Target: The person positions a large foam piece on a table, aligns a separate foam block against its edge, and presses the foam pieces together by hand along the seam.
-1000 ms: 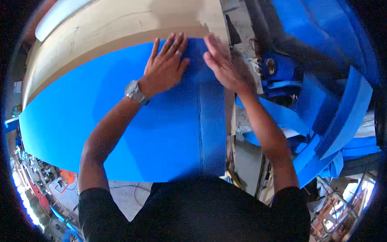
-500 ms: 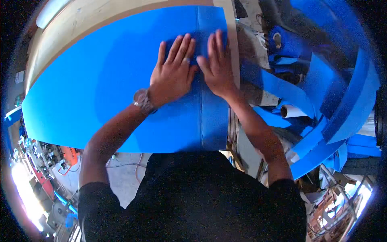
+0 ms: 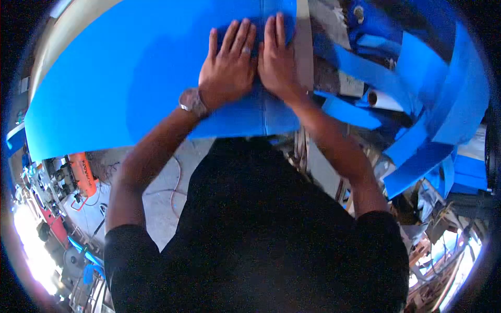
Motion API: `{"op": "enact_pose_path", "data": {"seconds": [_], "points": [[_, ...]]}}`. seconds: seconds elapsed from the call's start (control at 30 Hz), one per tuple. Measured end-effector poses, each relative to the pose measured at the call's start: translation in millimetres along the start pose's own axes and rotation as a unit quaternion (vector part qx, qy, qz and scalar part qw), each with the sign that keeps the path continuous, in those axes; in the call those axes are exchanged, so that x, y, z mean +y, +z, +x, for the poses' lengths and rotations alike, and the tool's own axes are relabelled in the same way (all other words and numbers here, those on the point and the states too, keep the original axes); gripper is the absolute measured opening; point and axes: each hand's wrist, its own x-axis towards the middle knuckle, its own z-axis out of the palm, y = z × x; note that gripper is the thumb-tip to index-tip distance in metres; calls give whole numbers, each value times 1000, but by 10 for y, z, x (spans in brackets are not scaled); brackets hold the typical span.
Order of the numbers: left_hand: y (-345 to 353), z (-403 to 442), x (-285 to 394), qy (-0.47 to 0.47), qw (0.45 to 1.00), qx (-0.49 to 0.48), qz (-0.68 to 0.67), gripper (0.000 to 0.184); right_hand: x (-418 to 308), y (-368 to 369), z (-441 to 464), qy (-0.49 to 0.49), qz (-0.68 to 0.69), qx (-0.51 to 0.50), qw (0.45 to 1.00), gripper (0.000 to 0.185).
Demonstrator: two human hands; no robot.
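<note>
A large blue foam-like sheet (image 3: 167, 99) with a curved left side lies across the worktable in front of me. My left hand (image 3: 228, 68) rests flat on it, fingers stretched out, a ring on one finger and a watch (image 3: 192, 102) at the wrist. Close beside it, my right hand (image 3: 277, 65) is laid flat along the seam (image 3: 263, 112) near the sheet's right end, fingers extended. Neither hand grips anything. What the sheet lies on shows only as a pale rim (image 3: 305, 47) at the right.
Blue offcut strips (image 3: 422, 62) are heaped at the right, around a cardboard roll (image 3: 386, 100). An orange machine (image 3: 82, 175) stands on the floor at the lower left, near a thin hose (image 3: 179, 182). Assorted tools and clutter line the left edge.
The view has tilted down, so the sheet sits higher in the frame. My right hand has come closer to my left, its thumb now tucked in along the seam.
</note>
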Motion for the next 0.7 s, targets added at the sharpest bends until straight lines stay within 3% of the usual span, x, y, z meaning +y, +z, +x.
{"op": "enact_pose_path", "data": {"seconds": [0.07,0.13,0.23,0.3,0.37,0.57,0.7], "points": [[-31,-213,115,1,1000,8,26,65,114,1,53,-47,39,-16,998,58],[-120,-411,159,22,998,-8,-63,69,337,-168,-117,-81,86,-12,993,62],[-265,-541,155,38,990,-11,-138,73,369,-337,-507,-21,47,12,999,69],[-358,-697,239,81,991,-48,-97,78,140,-476,-716,93,251,-55,962,76],[-430,-915,379,123,986,-93,-63,83,-38,-582,-988,211,440,-122,864,85],[-372,-951,442,115,991,-52,-45,92,44,-549,-1133,147,369,-122,910,97],[-278,-939,500,76,996,-42,5,98,60,-486,-1184,38,314,-96,944,105]]}}
